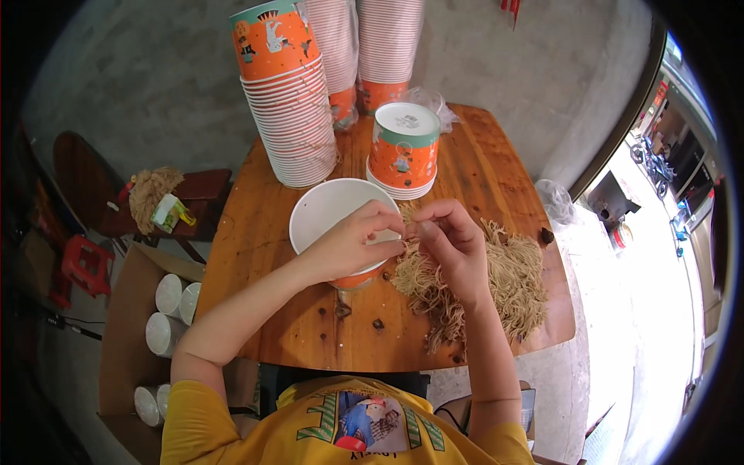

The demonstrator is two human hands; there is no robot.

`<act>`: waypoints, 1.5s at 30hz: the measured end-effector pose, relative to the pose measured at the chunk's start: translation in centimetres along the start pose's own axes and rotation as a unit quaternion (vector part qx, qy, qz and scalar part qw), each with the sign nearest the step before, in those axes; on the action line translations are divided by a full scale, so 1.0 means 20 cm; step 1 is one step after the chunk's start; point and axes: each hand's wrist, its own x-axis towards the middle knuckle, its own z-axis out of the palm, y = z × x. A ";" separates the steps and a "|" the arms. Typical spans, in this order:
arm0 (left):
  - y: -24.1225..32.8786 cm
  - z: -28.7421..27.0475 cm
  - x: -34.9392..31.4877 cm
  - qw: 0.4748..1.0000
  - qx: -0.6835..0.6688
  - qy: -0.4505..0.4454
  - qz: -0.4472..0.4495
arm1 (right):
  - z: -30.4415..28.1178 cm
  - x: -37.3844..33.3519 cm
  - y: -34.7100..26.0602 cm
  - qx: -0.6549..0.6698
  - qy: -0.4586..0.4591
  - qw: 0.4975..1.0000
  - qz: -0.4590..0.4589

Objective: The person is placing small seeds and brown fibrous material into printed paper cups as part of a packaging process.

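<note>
Over the rim of an upright paper tub [318,211], white inside and orange outside, my left hand [358,242] is pinched closed. My right hand [457,252] is also in a pinch, its fingertips almost meeting those of the left. What lies between the fingers is too small to make out. Below and beside my right hand spreads a loose heap of tan string [511,283]. Just behind the hands stands a short stack of upside-down orange and green tubs [403,159].
A tall nested stack of tubs [287,108] leans at the table's back left, with bagged tub stacks [387,46] behind. The wooden table [287,333] has a curved edge. On the floor at left, a cardboard box [128,310] holds several wrapped white-ended cylinders. A red stool [85,263] stands beyond.
</note>
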 end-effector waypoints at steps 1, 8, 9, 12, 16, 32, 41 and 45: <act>0.00 0.00 0.00 0.996 0.023 0.036 0.077 | 0.00 0.01 0.00 -0.014 -0.009 1.000 0.001; 0.18 -0.09 0.01 0.955 -0.265 -0.042 -0.122 | -0.05 0.04 -0.06 -0.085 0.107 0.988 -0.077; 0.17 -0.12 0.00 0.968 -0.219 -0.038 -0.116 | -0.07 0.04 -0.07 -0.099 0.135 0.983 -0.071; 0.14 -0.20 -0.04 0.984 -0.137 -0.024 -0.115 | -0.12 0.04 -0.06 -0.117 0.233 0.964 -0.045; 0.15 -0.25 -0.09 0.985 -0.070 -0.017 -0.158 | -0.17 0.00 0.06 -0.168 0.233 0.957 -0.041; 0.36 -0.06 -0.39 0.957 0.281 -0.013 0.068 | 0.21 -0.28 0.05 -0.165 -0.107 0.979 -0.054; 0.34 -0.01 -0.43 0.970 0.232 -0.029 0.070 | 0.26 -0.35 0.08 -0.079 -0.087 0.989 0.094; 0.33 -0.01 -0.41 0.965 0.254 -0.015 0.061 | 0.24 -0.38 0.10 -0.121 -0.046 0.989 0.069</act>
